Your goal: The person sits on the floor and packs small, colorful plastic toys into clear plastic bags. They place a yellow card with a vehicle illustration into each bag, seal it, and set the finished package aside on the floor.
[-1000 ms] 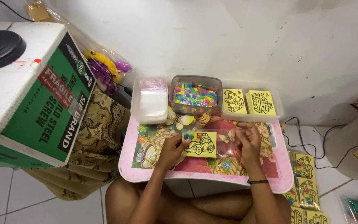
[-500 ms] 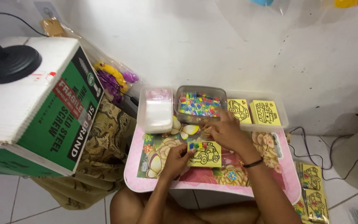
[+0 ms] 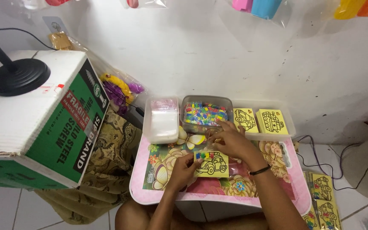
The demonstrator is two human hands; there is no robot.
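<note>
So our left hand (image 3: 183, 167) pins the yellow car card (image 3: 212, 164) flat on the tabletop (image 3: 150, 194), while our right hand (image 3: 228, 142) hovers loosely curled by the bead tub (image 3: 205, 114), apparently empty.

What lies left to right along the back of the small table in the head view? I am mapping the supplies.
White tub → bead tub → car card stack → truck card stack.

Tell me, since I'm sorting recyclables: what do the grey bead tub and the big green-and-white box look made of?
The grey bead tub looks like translucent plastic: smooth, with coloured pieces showing through its wall. The green-and-white box looks like matte corrugated cardboard, with ribbed top and folded, worn edges.
</note>
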